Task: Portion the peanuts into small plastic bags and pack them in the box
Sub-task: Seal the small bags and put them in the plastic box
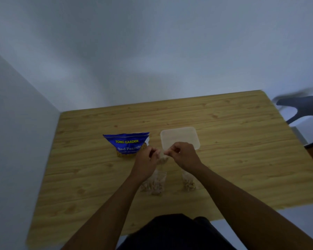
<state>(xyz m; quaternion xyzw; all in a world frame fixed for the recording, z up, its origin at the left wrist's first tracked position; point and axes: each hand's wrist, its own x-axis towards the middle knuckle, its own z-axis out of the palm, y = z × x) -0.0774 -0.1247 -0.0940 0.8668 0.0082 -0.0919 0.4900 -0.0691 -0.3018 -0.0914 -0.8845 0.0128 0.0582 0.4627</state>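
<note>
Between the two hands, above the light wood-grain surface [242, 141]: one small clear plastic bag [163, 159] with peanuts in its lower part. Its top edge is pinched by the left hand [146, 159] on one side and the right hand [183, 156] on the other, fingers curled. Just beyond the right hand: a translucent rectangular plastic box [180, 139]. Just beside the left hand: a blue printed peanut packet [126, 144], upright. Nearer the person, beneath the wrists: a filled clear bag on the left [154, 183] and a filled clear bag on the right [188, 181], set apart.
</note>
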